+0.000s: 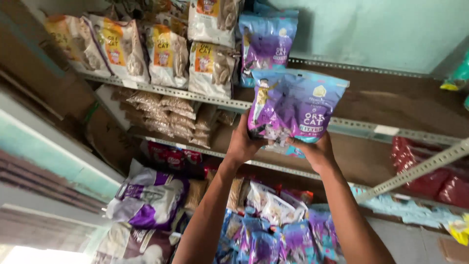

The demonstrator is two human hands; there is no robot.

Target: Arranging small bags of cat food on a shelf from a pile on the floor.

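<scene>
— What have I got in hand?

— My left hand and right hand are both closed on the bottom edge of a blue-and-purple cat food bag, held up at centre frame before the metal shelf.

— What's nearby?

— A matching bag stands just above it, upper centre. Orange-and-white cat food bags line the shelf at upper left. More blue bags lie along the bottom.

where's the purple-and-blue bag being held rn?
Head view, centre: the purple-and-blue bag is gripped at its bottom by left hand and right hand, beside a matching bag on the top shelf.
</scene>
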